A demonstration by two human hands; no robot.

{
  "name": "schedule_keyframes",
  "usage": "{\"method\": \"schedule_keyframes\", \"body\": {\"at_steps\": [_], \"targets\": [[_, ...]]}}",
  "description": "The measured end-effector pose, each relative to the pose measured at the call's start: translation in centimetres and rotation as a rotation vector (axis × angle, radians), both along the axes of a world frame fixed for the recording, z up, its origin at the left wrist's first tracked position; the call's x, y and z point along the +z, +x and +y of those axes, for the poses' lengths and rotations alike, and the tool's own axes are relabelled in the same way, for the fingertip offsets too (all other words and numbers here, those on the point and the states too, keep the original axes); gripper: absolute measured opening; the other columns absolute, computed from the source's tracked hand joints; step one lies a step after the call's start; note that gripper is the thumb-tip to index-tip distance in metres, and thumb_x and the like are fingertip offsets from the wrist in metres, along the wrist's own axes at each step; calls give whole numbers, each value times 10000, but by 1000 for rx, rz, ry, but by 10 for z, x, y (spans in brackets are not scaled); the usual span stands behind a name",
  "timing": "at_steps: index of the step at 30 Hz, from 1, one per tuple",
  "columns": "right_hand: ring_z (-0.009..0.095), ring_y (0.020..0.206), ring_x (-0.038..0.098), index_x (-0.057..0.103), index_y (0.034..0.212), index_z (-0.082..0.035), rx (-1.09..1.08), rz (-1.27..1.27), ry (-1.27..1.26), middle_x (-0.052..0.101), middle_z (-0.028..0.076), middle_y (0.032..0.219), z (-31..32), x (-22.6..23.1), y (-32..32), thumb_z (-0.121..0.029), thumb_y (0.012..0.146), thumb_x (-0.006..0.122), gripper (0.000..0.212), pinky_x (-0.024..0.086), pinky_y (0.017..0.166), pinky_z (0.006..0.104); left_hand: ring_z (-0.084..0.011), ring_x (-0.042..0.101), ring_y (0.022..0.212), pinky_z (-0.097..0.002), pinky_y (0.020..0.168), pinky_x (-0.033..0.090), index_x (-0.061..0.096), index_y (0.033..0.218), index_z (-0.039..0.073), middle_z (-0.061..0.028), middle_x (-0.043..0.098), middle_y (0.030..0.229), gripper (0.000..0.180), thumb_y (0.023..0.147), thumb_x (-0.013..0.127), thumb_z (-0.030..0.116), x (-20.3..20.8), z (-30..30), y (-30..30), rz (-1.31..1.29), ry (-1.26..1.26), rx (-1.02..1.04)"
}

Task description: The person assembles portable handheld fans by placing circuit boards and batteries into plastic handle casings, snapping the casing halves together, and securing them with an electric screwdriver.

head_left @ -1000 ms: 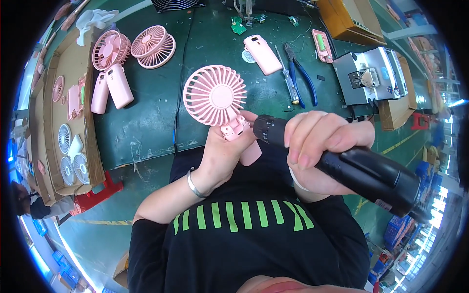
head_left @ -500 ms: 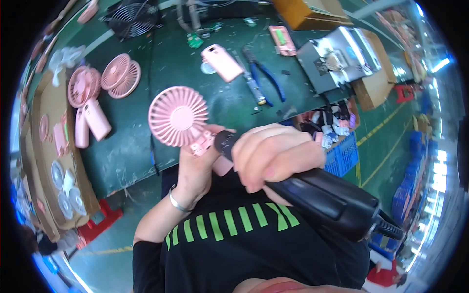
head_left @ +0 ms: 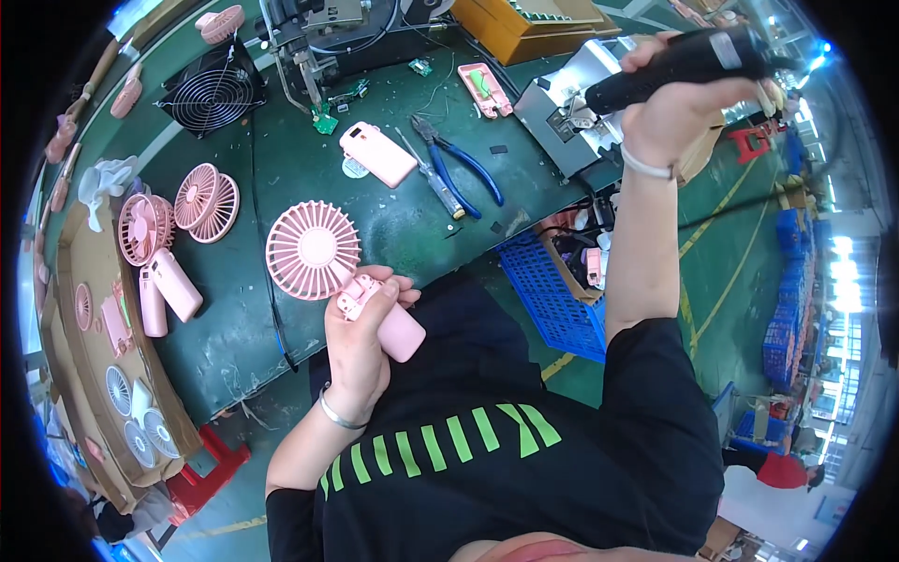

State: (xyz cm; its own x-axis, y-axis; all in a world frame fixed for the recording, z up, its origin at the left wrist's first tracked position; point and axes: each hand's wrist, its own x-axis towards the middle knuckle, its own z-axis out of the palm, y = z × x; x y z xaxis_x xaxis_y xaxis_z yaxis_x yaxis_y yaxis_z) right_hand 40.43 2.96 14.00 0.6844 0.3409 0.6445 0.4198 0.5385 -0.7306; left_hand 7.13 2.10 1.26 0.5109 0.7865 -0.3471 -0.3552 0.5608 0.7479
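My left hand (head_left: pixel 361 332) is closed round the handle of a pink handheld fan (head_left: pixel 315 249), whose round slotted head points away from me over the table's near edge. Raised at the far right, my right hand (head_left: pixel 684 103) grips a black electric screwdriver (head_left: pixel 679 73). Its tip end is at a grey box-shaped device (head_left: pixel 562 122) with a metal mechanism, probably a screw feeder; whether the two touch I cannot tell. Ahead of my left hand lie a pink fan handle case (head_left: pixel 378 155), a screwdriver (head_left: pixel 440 190) and blue-handled cutters (head_left: pixel 465 169).
Pink fan parts (head_left: pixel 206 203) and fan bodies (head_left: pixel 173 286) lie on the left. A cardboard tray (head_left: pixel 178 412) with more parts stands beside the table. A black cooling fan (head_left: pixel 211 98) and a metal machine (head_left: pixel 300 56) are at the back. A blue crate (head_left: pixel 552 304) sits below the right edge.
My right hand has carried the electric screwdriver from the pink fan up and right to the grey device. My left hand still holds the fan. The view has shifted somewhat.
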Motion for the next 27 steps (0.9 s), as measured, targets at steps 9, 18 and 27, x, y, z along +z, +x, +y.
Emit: {"method": "schedule_keyframes", "body": {"at_steps": [9, 18, 27], "targets": [[223, 531, 487, 497, 858, -29, 318, 376, -114, 500, 90, 650, 14, -25, -32, -828, 820, 143, 875, 447, 538, 348, -216, 672, 793, -322, 727, 534, 569, 1023, -3, -126, 657, 886, 217, 902, 611, 172, -5, 1, -5, -21, -12, 18], [154, 494, 462, 515, 1073, -73, 975, 228, 202, 505, 20, 617, -21, -38, -186, -791, 802, 411, 775, 397, 519, 289, -174, 646, 800, -288, 737, 509, 585, 1021, 0, -93, 650, 905, 180, 885, 584, 118, 4, 4, -1, -42, -60, 7], [222, 624, 567, 456, 1078, -4, 1138, 153, 142, 586, 128, 731, -20, -54, -206, -400, 885, 642, 478, 486, 610, 360, -90, 599, 772, -238, 709, 482, 612, 993, 14, -27, 634, 876, 139, 897, 518, 49, -5, 2, -3, -6, -30, 40]]}}
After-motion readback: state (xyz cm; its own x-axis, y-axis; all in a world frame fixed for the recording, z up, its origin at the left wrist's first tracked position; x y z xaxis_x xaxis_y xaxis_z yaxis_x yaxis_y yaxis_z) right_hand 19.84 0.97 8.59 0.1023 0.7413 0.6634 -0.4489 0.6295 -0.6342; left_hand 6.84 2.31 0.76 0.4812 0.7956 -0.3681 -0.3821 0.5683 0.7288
